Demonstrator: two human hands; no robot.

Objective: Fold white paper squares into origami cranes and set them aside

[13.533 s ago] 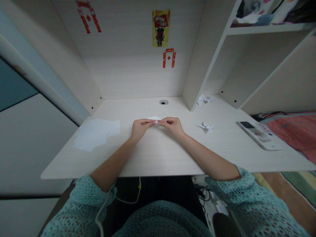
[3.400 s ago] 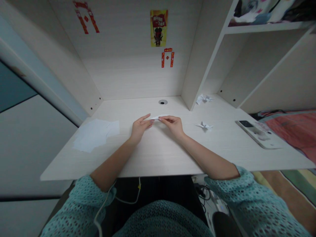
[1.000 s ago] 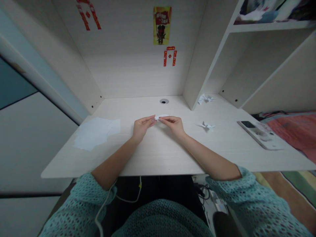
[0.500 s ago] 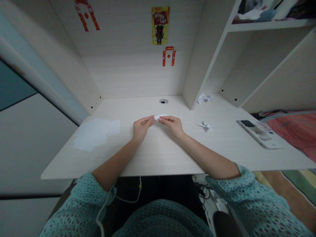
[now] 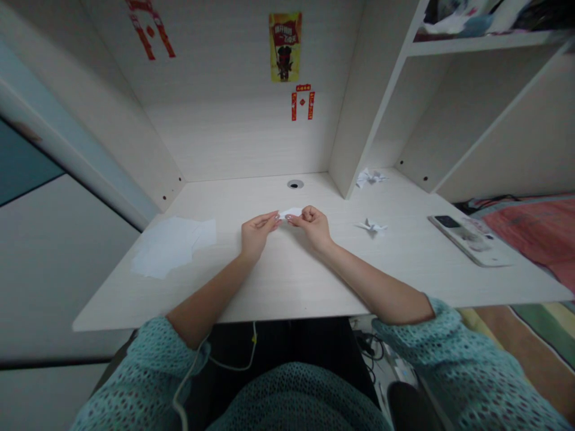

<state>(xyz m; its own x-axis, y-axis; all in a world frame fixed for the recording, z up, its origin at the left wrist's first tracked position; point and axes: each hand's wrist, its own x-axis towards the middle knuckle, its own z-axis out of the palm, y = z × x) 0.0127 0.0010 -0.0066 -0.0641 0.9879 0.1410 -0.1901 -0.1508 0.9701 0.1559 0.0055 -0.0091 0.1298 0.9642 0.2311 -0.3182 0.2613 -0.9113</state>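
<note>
**Folded white paper [image 5: 291, 212] pinched between two bare hands over the tabletop [image 5: 278, 287]**

Paper: small, pale, narrow folded piece, held just above the tabletop, centre front, a little below the round cable grommet [image 5: 294, 184]. Exact fold shape hidden by fingers.

Right hand [image 5: 313, 227]: curled closed, thumb and forefinger pinching the paper's right end.

Left hand [image 5: 257, 234]: fingers extended, tips at the paper's left end. Whether this grip is actually closed on the paper, I cannot tell. Two hands close together, nearly touching across the fold.

Sleeves: teal open-knit, pushed back from both forearms. A white cable [image 5: 188, 371] runs down by the left sleeve [image 5: 144, 374].

Left on tabletop: loose stack of white paper sheets [image 5: 168, 246], spread flat, well apart from the left hand.

Right on tabletop: small folded paper crane [image 5: 372, 226], near the right hand. A second crumpled paper figure [image 5: 369, 177] lies farther back by the shelf upright [image 5: 354, 108]. Beyond these, a flat pale oblong device [image 5: 469, 239] with a dark panel at one end, too blurred to name.

Back wall: yellow-and-red poster [image 5: 284, 46] above a small red paper couplet decoration [image 5: 302, 105]. Far right, below tabletop level: bed with a red cover [image 5: 530, 224].
</note>
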